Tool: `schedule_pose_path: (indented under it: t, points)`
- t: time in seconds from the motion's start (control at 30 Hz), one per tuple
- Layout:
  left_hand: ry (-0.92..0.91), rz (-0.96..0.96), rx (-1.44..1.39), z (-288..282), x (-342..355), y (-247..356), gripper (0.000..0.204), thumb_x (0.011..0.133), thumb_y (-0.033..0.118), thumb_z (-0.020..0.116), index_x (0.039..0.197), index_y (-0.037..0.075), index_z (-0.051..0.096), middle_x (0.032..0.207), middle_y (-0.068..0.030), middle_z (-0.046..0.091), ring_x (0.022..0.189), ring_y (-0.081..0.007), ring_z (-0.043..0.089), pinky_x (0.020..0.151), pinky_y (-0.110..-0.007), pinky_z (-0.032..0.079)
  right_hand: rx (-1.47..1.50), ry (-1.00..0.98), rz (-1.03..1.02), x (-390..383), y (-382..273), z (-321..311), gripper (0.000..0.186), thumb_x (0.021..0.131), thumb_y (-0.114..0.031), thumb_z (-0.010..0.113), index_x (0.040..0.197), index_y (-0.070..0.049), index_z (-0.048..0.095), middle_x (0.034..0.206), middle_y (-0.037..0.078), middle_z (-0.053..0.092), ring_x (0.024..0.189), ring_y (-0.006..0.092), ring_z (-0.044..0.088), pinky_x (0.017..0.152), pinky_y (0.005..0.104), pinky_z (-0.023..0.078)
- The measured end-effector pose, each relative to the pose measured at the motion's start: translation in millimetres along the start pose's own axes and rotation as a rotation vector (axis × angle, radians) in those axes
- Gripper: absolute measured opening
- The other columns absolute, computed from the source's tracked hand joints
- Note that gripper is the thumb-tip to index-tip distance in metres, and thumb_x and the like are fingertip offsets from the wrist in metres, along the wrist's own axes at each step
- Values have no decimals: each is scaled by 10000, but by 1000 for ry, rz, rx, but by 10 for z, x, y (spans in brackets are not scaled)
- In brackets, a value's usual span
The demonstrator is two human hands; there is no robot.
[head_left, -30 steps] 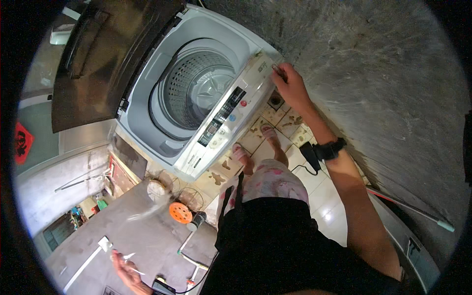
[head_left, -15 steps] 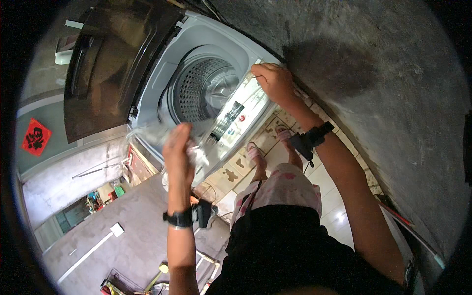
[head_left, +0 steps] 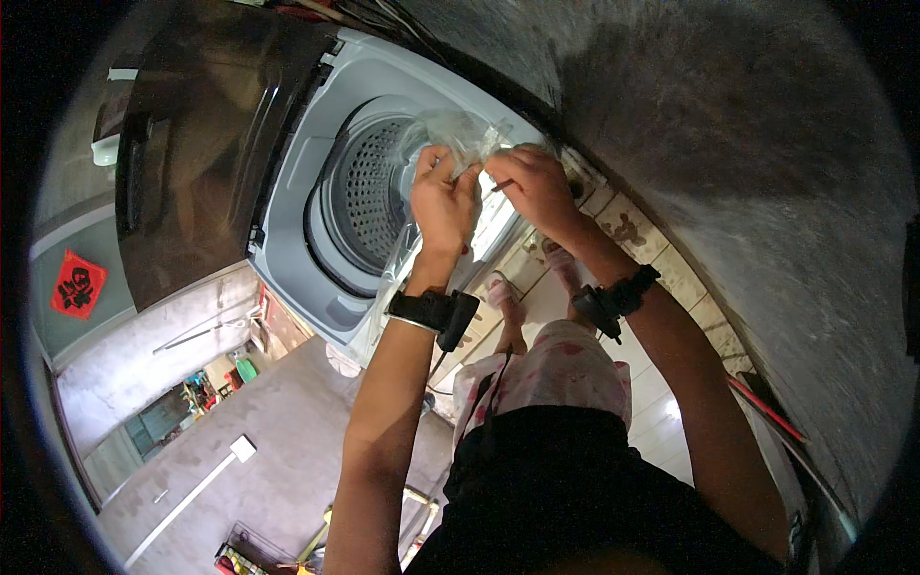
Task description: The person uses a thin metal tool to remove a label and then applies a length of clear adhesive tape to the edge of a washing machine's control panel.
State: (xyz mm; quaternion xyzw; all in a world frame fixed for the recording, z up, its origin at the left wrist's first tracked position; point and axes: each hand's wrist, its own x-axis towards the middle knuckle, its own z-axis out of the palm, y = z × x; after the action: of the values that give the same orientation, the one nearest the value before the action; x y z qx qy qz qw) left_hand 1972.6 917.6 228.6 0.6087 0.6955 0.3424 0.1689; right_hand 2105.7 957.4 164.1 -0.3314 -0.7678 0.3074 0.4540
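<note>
A top-loading washing machine (head_left: 297, 182) stands before me with its lid up, and its perforated metal drum (head_left: 359, 206) shows inside. Over the bright control panel (head_left: 494, 225) at its near edge, my left hand (head_left: 446, 206) is closed on clear plastic film (head_left: 446, 126). The film bunches above the fingers and trails down past my left wrist. My right hand (head_left: 537, 187) is pinched at the panel's right end, where the film meets its fingertips. A small dark strip, too small to name, shows under those fingertips. My hands partly hide the panel.
The raised dark lid (head_left: 206, 144) stands to the left. A rough grey wall (head_left: 728, 172) runs along the right. My feet in pink sandals (head_left: 500, 290) are on the tiled floor (head_left: 652, 402) close to the machine. A wire basket (head_left: 254, 546) is at the lower left.
My left hand has moved up and right along the panel, bringing the film beside my right hand. The right hand stays near the panel's right end.
</note>
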Motion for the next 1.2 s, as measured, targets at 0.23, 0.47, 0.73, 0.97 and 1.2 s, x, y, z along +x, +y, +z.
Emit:
schedule_pose_path:
  t: [0.23, 0.47, 0.73, 0.97, 1.2]
  points:
    - [21, -49, -135, 16, -67, -45, 95, 799, 38, 597, 877, -13, 611, 836, -129, 552, 724, -268, 528, 685, -296, 419, 393, 149, 537, -136, -242, -297, 269, 824, -69, 637, 1090, -48, 599, 621, -41, 462, 545, 21, 368, 476, 192, 328]
    - [51, -125, -187, 9, -163, 122, 124, 842, 30, 563, 936, -47, 590, 830, -145, 596, 738, -220, 541, 707, -291, 425, 249, -12, 448, -176, -28, -340, 345, 850, -87, 604, 1185, -69, 526, 571, -36, 392, 522, 51, 343, 465, 223, 323]
    - [34, -209, -215, 20, -53, -12, 175, 868, 57, 542, 1014, -38, 558, 837, -167, 633, 762, -205, 596, 702, -299, 449, 9, -30, 235, -21, 36, -365, 252, 892, -113, 520, 1105, 16, 482, 744, 99, 555, 577, 126, 506, 519, 276, 422]
    - [-53, -131, 55, 101, 103, 232, 254, 742, 132, 686, 896, -43, 584, 833, -227, 599, 744, -363, 591, 683, -369, 468, 321, -152, 392, 61, -30, -425, 217, 877, -83, 529, 1058, 35, 515, 808, 106, 570, 588, 154, 539, 532, 251, 444]
    - [65, -133, 319, 287, 130, 99, 271, 713, 179, 709, 751, -39, 552, 696, -234, 582, 632, -376, 574, 595, -389, 446, 108, 17, 317, 86, 69, -312, 135, 827, -125, 576, 874, 1, 587, 791, 154, 565, 702, 293, 581, 617, 384, 464]
